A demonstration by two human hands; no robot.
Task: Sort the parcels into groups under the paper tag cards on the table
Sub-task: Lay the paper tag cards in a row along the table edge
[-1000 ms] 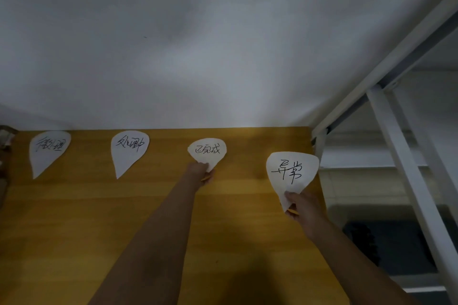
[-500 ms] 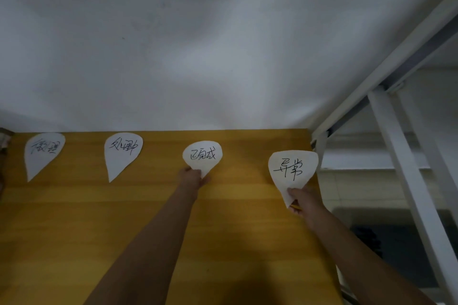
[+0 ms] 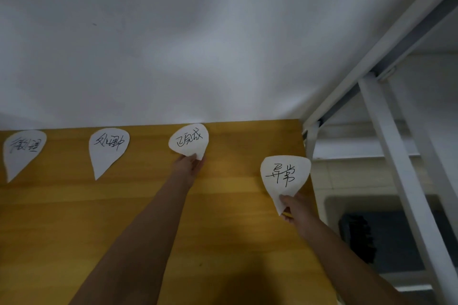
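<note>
Nearest, the right hand (image 3: 296, 208) pinches the pointed tip of the rightmost tag card (image 3: 285, 173), with the rounded, written end fanning out beyond the fingers. The card looks raised off the table (image 3: 223, 230) near its right edge, probably so it can be set down in line with the others.

Farther out, to the left of that hand, the left hand (image 3: 188, 167) grips the tip of the third tag card (image 3: 188, 140), whose top reaches the table's far edge. Holding it by the point leaves the handwriting uncovered and lets the card be nudged straight.

Left of the left hand, the second tag card (image 3: 107, 148) and the leftmost tag card (image 3: 23, 151) lie flat, points toward the person. They are spaced apart, likely to leave room for a group below each. No parcels are in view.

Beyond the cards is a white wall (image 3: 198, 44), and to the right of the right hand stands a white metal frame (image 3: 386, 143).
</note>
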